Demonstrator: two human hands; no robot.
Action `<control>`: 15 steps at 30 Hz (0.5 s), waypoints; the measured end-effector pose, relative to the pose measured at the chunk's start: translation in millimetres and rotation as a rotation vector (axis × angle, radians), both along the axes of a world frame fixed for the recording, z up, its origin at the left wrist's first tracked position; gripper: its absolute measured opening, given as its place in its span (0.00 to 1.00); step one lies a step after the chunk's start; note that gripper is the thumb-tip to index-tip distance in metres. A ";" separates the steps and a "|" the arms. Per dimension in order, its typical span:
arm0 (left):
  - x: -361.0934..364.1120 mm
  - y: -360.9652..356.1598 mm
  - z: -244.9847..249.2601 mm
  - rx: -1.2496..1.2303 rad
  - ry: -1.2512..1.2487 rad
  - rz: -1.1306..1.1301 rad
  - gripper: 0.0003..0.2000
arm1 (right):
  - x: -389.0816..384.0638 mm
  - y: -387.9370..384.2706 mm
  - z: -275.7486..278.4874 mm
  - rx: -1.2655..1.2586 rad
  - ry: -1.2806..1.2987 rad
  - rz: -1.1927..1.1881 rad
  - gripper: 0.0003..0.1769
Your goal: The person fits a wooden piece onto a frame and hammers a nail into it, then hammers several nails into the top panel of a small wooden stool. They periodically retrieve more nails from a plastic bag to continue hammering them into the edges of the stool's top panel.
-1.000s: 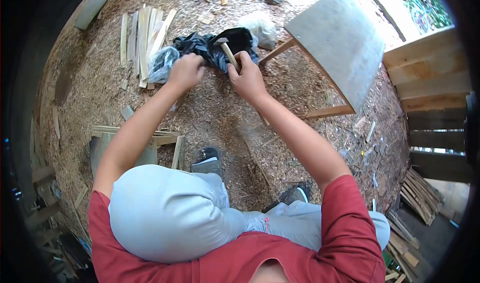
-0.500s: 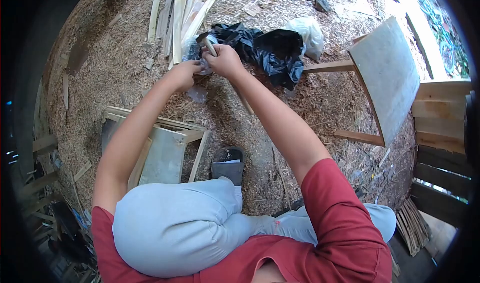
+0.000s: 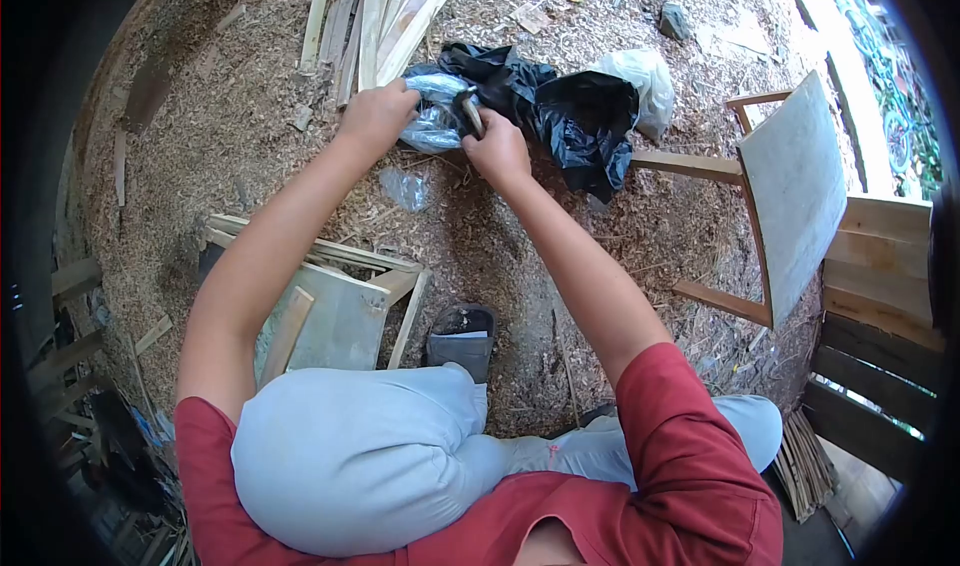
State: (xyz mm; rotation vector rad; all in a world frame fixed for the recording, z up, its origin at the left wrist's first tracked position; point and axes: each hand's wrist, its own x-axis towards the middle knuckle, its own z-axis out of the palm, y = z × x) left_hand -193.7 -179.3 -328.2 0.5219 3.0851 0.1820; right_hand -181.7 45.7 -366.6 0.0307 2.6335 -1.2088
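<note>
A clear plastic bag (image 3: 433,129) lies on the wood shavings at the upper middle, its contents too blurred to name. My left hand (image 3: 380,118) pinches the bag's left edge. At the bag's right side, my right hand (image 3: 497,149) is wrapped round a hammer (image 3: 472,113), whose head points up and away from me; the rest of its handle is hidden. Right behind that hand lies a black plastic bag (image 3: 583,116), lying open. A small clear plastic piece (image 3: 405,188) rests on the ground below the clear bag.
Wooden strips (image 3: 378,21) lie beyond my left hand. A white bag (image 3: 645,86) sits beside the black one. A stool with a grey top (image 3: 795,196) lies tipped at right, and a wooden frame with a panel (image 3: 345,311) is by my knee. A sandal (image 3: 461,338) shows below.
My hands have moved apart, the right one shifting right with the hammer. More of the clear bag shows between them. The whole view has shifted slightly.
</note>
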 end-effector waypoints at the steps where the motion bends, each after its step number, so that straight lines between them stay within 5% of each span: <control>1: -1.5 1.0 0.0 0.005 -0.001 0.000 0.07 | 2.8 2.1 -0.2 0.008 -0.008 -0.001 0.25; 9: -13.2 -8.6 -14.7 0.025 0.155 -0.263 0.09 | -4.4 17.9 31.7 -0.305 0.302 -0.159 0.16; 10: -12.4 -8.6 -16.2 0.031 0.148 -0.270 0.09 | -15.1 21.8 32.2 -0.226 0.406 -0.127 0.18; 15: -20.6 -8.9 -14.6 -0.080 0.095 -0.319 0.09 | -45.6 44.6 -0.8 0.215 0.133 0.093 0.17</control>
